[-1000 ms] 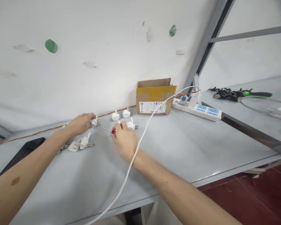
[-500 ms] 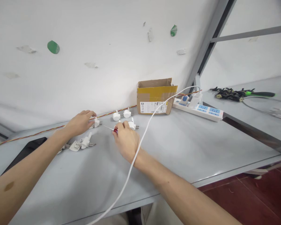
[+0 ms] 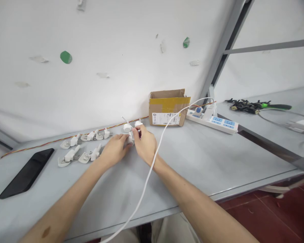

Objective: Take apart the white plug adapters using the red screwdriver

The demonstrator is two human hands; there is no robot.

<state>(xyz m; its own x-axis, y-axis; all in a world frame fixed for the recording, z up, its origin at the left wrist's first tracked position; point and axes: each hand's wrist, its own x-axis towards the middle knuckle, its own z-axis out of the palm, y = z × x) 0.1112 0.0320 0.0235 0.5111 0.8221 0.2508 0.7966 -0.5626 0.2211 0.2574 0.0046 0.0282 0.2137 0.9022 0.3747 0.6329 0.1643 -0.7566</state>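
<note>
Gripping a small white plastic plug (image 3: pixel 129 139) at table centre, the left hand (image 3: pixel 116 150) closes its fingers around it from 8 o'clock. The right hand (image 3: pixel 145 145) meets it from 3 o'clock, curled round a thin red-handled screwdriver (image 3: pixel 131 126) whose metal shaft angles up toward 11 o'clock. Two more round white plugs (image 3: pixel 127 127) sit just behind at 12 o'clock. A white cable (image 3: pixel 152 165) drapes over the right wrist. Loose white plug parts (image 3: pixel 78 156) lie at 9 o'clock on the grey table (image 3: pixel 192 162), with a black phone (image 3: pixel 27 172) beyond.
</note>
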